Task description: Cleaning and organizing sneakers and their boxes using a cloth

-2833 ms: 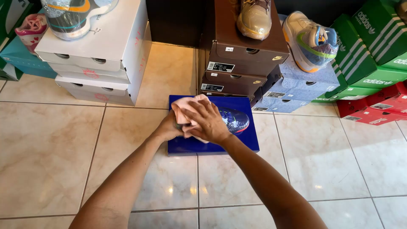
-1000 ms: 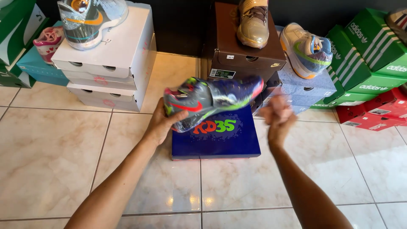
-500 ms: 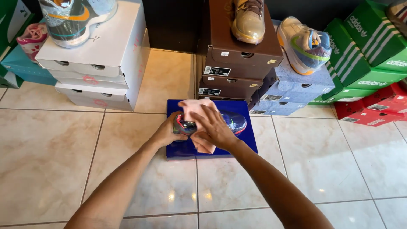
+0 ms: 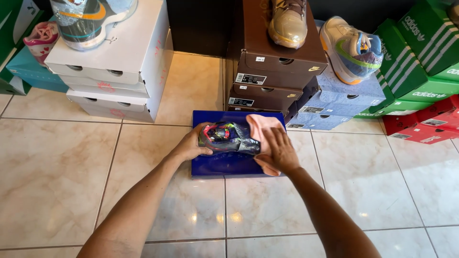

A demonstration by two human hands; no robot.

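A multicoloured sneaker (image 4: 228,137) wrapped in clear film lies on a dark blue shoebox (image 4: 215,165) on the tiled floor. My left hand (image 4: 191,144) grips the sneaker's left end. My right hand (image 4: 277,152) presses a pink cloth (image 4: 259,125) against the sneaker's right end; the cloth also sticks out under my palm.
Behind the blue box stand brown shoeboxes (image 4: 272,71) with a tan sneaker (image 4: 287,21) on top. White boxes (image 4: 114,62) with a grey sneaker (image 4: 88,16) stand at the left. Light blue boxes (image 4: 334,98) carry a wrapped sneaker (image 4: 351,48). Green boxes (image 4: 420,52) and red boxes (image 4: 425,126) fill the right.
A second ago my left hand held the sneaker up in the air, my right hand apart. Now the sneaker is down on the blue box and my right hand with the cloth has shifted to its right end.
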